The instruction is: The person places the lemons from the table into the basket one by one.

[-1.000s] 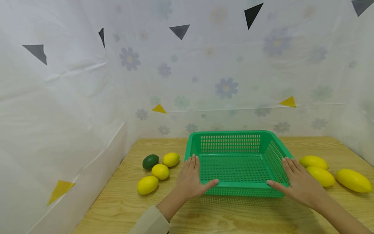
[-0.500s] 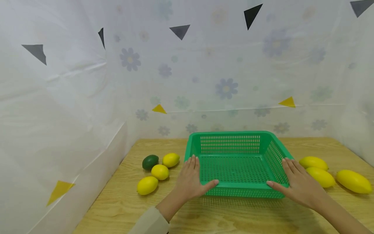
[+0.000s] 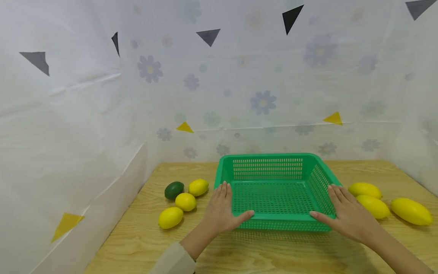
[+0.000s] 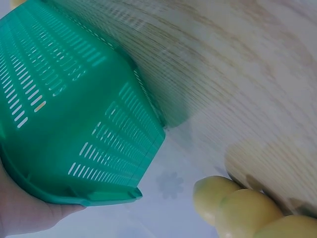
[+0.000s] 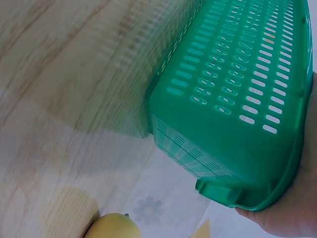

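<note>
A green plastic basket with slotted walls stands on the wooden table, its inside bare. My left hand rests on its near left corner, fingers straight along the side rim and thumb along the front rim. The near right corner has my right hand on it in the same way. In the left wrist view, part of the left hand touches the basket's rim from outside. The right wrist view shows the right hand against the rim; most fingers are hidden there.
Left of the basket lie a dark green oval fruit and three lemons. To the right are three larger, elongated yellow fruits, two of them close to the right hand. A white flowered sheet hangs behind and beside the table.
The whole head view has shifted slightly to the left. Both hands stay on the basket's corners, and neither the basket nor the fruits have visibly moved on the table.
</note>
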`<state>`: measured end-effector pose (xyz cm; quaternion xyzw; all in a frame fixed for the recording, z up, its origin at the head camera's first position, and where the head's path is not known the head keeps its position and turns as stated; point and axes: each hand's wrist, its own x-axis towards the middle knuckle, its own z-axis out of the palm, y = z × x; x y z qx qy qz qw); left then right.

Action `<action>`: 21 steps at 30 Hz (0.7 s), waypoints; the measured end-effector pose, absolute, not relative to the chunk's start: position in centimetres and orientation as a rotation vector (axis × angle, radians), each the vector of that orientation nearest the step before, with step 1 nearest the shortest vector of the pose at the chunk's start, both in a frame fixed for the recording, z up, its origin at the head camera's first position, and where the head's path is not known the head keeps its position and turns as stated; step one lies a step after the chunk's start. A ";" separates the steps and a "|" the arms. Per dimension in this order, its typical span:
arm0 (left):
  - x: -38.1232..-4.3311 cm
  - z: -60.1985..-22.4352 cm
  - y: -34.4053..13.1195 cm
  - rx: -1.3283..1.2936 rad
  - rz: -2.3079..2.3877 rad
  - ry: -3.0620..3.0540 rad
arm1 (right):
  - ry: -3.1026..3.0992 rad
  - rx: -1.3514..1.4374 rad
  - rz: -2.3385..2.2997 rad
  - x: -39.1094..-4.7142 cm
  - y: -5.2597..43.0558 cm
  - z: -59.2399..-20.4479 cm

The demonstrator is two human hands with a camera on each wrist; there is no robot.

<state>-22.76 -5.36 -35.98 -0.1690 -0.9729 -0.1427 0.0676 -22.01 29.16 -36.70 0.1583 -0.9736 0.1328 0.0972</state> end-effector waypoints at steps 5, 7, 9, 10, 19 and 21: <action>-22.7 -36.0 -5.4 -0.508 -0.438 -2.937 | -2.886 0.474 0.394 -22.0 29.1 -36.6; -22.7 -35.9 -5.4 -0.513 -0.436 -2.932 | -2.888 0.474 0.392 -22.0 29.1 -36.5; -22.8 -35.9 -5.5 -0.517 -0.421 -2.928 | -2.888 0.473 0.389 -22.0 29.0 -36.4; -22.8 -35.9 -5.5 -0.520 -0.421 -2.925 | -2.889 0.472 0.385 -22.0 29.0 -36.4; -22.7 -35.8 -5.6 -0.522 -0.432 -2.928 | -2.898 0.457 0.384 -21.7 28.7 -36.1; -22.5 -35.7 -5.8 -0.524 -0.432 -2.926 | -2.898 0.451 0.381 -21.5 28.6 -35.9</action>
